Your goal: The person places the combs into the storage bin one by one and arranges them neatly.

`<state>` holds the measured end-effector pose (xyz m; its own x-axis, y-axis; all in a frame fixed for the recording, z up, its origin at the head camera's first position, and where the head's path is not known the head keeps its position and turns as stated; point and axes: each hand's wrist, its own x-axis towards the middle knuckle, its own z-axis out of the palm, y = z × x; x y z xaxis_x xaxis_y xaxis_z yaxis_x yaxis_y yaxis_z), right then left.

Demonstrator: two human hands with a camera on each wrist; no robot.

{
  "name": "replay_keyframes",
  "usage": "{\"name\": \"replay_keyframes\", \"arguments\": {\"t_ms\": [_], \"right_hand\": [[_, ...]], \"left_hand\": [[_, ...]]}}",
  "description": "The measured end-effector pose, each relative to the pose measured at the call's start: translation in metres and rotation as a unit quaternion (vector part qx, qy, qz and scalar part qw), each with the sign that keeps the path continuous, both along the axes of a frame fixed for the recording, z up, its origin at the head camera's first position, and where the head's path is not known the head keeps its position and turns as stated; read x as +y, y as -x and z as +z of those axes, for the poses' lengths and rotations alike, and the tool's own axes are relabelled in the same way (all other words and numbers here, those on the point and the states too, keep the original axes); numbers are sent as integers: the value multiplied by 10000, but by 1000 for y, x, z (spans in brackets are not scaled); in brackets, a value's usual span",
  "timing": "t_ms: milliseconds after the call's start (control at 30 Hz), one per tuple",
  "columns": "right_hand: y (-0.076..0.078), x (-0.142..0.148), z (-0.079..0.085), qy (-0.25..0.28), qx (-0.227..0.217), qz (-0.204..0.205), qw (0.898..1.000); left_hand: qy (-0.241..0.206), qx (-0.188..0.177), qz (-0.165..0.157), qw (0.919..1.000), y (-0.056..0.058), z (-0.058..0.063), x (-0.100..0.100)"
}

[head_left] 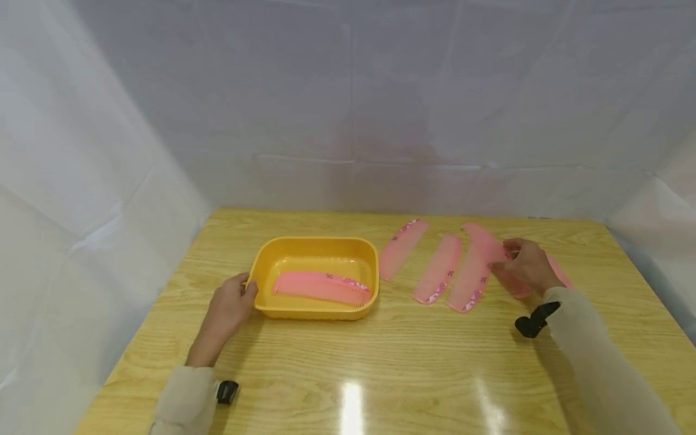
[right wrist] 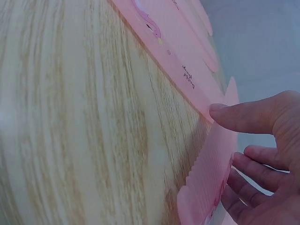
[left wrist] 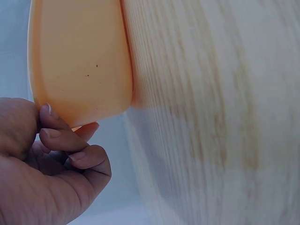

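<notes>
A wood-grain bench (head_left: 304,374) spans before you. Your left hand (head_left: 225,308) pinches the left rim of the tray (head_left: 315,314); your right hand (head_left: 527,266) pinches a tilted comb (right wrist: 211,159), near the flat combs (head_left: 438,269) on the bench. Another comb (head_left: 312,284) lies in the tray. Best steady the rim, grip lightly and lift cleanly, so teeth don't snag neighbours.
</notes>
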<state>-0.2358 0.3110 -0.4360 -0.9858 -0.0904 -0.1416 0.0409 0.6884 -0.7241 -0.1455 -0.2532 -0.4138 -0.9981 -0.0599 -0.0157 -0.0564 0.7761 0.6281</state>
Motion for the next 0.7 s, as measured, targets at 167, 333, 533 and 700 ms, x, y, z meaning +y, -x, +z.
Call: {"name": "replay_keyframes", "arguments": {"t_ms": [167, 333, 533, 700], "right_hand": [[0, 1, -2, -77, 97, 49, 9999], [0, 0, -2, -162, 128, -25, 9998], [0, -3, -3, -134, 129, -160, 9997], [1, -3, -3, -158, 209, -149, 9995]], "left_hand": [[-19, -35, 23, 10000, 0, 0, 0], [-40, -21, 22, 10000, 0, 1, 0], [-81, -31, 25, 10000, 0, 0, 0], [-73, 19, -2, 10000, 0, 0, 0]]}}
